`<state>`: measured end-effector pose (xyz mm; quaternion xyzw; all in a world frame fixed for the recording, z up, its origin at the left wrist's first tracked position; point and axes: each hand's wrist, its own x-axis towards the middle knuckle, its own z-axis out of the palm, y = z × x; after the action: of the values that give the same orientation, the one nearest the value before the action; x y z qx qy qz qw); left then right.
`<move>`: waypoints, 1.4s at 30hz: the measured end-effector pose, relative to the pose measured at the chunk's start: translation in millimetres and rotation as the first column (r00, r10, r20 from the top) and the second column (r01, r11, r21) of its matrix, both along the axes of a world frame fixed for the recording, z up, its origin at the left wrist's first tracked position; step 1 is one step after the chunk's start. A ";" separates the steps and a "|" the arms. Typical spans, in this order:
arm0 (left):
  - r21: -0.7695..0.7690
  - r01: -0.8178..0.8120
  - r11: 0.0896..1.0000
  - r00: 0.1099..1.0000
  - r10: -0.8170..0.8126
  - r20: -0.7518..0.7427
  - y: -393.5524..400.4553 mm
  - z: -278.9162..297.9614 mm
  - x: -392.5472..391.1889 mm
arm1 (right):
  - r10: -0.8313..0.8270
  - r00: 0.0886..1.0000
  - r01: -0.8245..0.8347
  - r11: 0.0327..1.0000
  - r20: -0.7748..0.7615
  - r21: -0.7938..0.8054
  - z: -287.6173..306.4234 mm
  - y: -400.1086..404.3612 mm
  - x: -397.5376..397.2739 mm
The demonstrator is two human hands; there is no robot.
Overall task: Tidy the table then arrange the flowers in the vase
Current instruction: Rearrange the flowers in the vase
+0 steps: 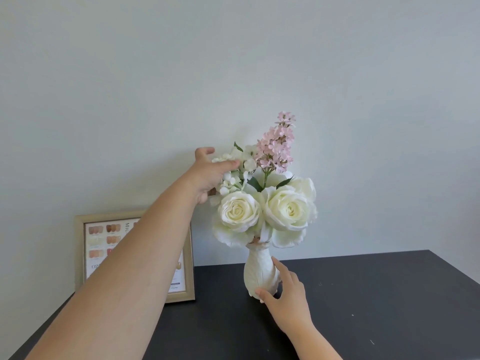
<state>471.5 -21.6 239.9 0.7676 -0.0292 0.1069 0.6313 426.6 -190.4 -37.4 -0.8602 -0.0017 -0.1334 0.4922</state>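
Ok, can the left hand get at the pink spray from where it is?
Probably yes. The left hand grips the white blossoms right beside the pink spray, which stands tallest with only bare wall around its top. It would have to let go of the blossoms first.

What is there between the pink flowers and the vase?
White roses, in the head view, sit between the pink flowers and the vase.
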 end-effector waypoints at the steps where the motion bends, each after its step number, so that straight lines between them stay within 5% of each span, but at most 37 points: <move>1: 0.005 0.007 1.000 1.000 -0.007 -0.009 -1.5 6.0 -0.8 | 0.002 1.000 -0.002 1.000 0.001 0.000 -0.1 0.0 -0.1; 12: -0.228 0.095 0.969 0.995 -0.088 0.043 -9.7 43.5 -12.9 | -0.005 1.000 0.005 1.000 -0.003 -0.017 -0.3 -0.9 1.4; 17: 0.002 0.038 0.999 0.999 -0.038 0.012 -11.7 26.1 -12.4 | -0.005 1.000 0.005 1.000 0.000 -0.017 -0.3 -0.4 0.7; 22: 0.058 0.012 0.998 1.000 -0.013 0.016 -3.8 14.2 -12.1 | -0.009 1.000 0.009 1.000 0.001 -0.015 -0.8 -0.5 0.7; 28: 0.471 -0.016 0.882 0.997 -0.019 0.069 -16.3 -5.0 -9.0 | -0.020 1.000 0.020 1.000 -0.006 -0.020 -0.2 1.7 2.0; 33: 0.575 0.000 0.818 1.000 -0.006 0.009 -19.6 2.4 -8.7 | -0.024 1.000 0.024 1.000 0.002 -0.015 0.3 1.6 0.8; 37: 0.153 0.163 0.975 0.982 -0.145 -0.121 -5.5 16.8 -19.1 | -0.012 1.000 0.012 1.000 0.009 -0.004 0.7 1.3 0.5; 42: -0.103 0.297 0.949 0.950 -0.305 -0.071 -5.1 17.3 -39.8 | -0.017 1.000 0.017 1.000 -0.005 0.017 -0.4 0.2 1.5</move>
<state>431.7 -26.7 257.2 0.7285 -0.1136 -0.0227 0.6752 428.1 -190.2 -37.9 -0.8563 0.0081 -0.1353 0.4984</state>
